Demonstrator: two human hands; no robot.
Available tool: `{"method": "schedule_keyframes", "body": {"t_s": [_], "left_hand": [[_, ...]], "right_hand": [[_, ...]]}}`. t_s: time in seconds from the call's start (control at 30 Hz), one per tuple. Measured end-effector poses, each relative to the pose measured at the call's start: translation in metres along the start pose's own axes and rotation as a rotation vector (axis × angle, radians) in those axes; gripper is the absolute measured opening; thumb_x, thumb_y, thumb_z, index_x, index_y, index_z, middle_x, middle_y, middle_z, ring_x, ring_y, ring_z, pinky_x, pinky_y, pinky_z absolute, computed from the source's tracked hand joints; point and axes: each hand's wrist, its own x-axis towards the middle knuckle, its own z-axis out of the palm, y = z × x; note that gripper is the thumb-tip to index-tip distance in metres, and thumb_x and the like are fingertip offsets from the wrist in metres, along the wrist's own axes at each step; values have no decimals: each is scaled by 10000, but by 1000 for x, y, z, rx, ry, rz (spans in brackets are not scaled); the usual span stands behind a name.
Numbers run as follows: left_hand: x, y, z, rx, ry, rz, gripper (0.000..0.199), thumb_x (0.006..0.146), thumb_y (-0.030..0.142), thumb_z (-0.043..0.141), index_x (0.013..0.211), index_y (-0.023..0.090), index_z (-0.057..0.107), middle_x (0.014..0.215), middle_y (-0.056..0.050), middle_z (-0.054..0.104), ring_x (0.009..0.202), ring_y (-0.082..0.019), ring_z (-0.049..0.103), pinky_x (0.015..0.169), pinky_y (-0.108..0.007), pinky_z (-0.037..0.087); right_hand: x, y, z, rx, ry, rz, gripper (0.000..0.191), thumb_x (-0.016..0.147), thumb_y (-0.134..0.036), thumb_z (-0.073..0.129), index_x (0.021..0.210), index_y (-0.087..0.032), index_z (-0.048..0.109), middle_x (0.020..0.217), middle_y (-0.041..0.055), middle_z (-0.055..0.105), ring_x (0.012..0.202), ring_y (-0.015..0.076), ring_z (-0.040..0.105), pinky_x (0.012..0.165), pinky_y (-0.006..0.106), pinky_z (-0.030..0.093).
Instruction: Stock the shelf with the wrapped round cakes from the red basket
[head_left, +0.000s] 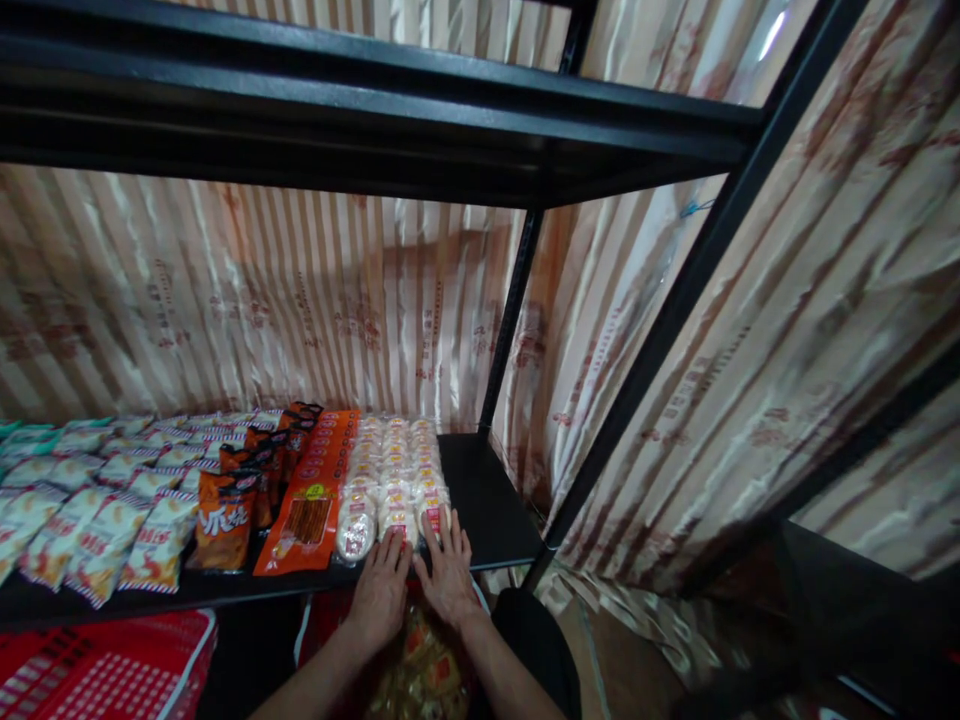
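Rows of round, white, clear-wrapped snack packs [397,460] lie on the black shelf [487,500]. My left hand [381,590] rests its outstretched fingers against the front of the middle row. Beside it, my right hand [448,575] has its fingers spread over the front pack of the right row, which bears a red label. Neither hand is wrapped around a pack. Just left of the rows lies a flat orange snack packet [306,510] with a clear window. Below my hands, a red basket holds gold-wrapped packets [427,665], partly hidden by my forearms.
Orange and black bags [223,520] and several rows of white snack bags [161,540] fill the shelf's left side. A red basket [142,660] stands below. The upper shelf [375,110] crosses overhead; a slanted black post [652,310] rises at right. Curtains [420,310] hang behind.
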Motion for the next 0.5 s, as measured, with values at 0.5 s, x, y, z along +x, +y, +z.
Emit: {"method": "schedule_keyframes", "body": {"t_s": [0.5], "left_hand": [[14, -15, 2, -28, 289, 64, 434, 813, 165, 420, 1231, 161, 535, 1282, -110, 540, 1192, -248, 483, 988, -373, 417]], "right_hand": [[7, 19, 24, 249, 277, 35, 527, 922, -406, 297, 1395, -176, 321, 1508, 118, 144, 1387, 291, 77, 1051, 520, 279]]}}
